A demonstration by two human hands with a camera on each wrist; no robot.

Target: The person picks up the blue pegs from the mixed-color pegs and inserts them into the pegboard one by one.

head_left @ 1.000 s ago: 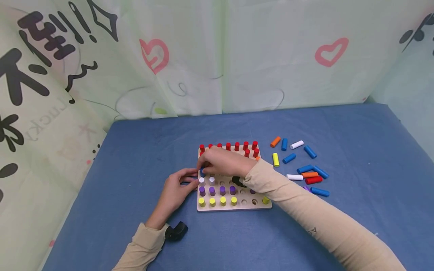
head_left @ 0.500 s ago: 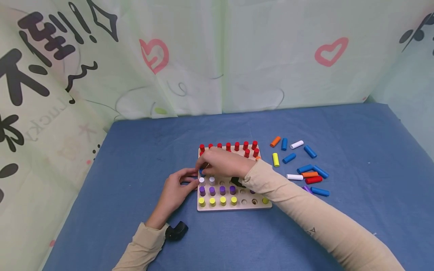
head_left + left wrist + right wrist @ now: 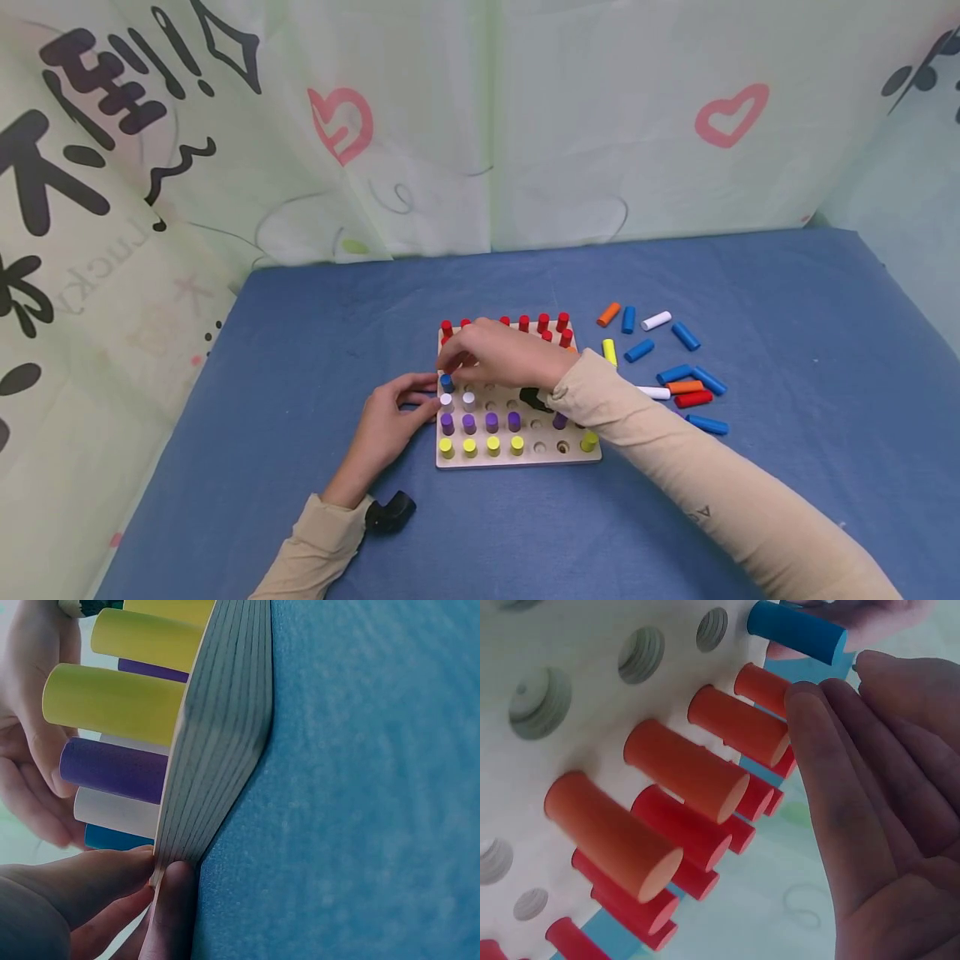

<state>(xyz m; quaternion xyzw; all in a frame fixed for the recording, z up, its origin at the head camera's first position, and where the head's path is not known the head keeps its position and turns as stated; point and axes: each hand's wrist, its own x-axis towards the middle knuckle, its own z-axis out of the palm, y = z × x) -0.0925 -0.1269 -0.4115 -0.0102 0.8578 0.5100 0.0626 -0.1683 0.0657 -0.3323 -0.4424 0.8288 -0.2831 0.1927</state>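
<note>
A wooden pegboard (image 3: 487, 462) lies on the blue cloth with red, orange, blue, white, purple and yellow pegs in it. My right hand (image 3: 513, 354) hovers over its upper left part. In the right wrist view, an upright blue peg (image 3: 795, 631) stands just beyond the parted thumb and fingers of this hand (image 3: 907, 795), which hold nothing. At the board's left edge, my left hand (image 3: 386, 429) rests its extended fingers and thumb against the side. The left wrist view shows those fingertips on the laminated edge, beside white (image 3: 112, 811) and purple (image 3: 112, 771) pegs. My right forearm hides part of the board.
Loose pegs lie scattered on the cloth right of the board, among them blue (image 3: 686, 336), white (image 3: 656, 320), orange (image 3: 609, 314), red (image 3: 693, 398) and yellow (image 3: 609, 351) ones. A printed curtain (image 3: 585, 167) hangs behind the table.
The right hand has let go of the blue peg and drawn slightly up and to the right, leaving the peg standing in the board. The left hand keeps its place.
</note>
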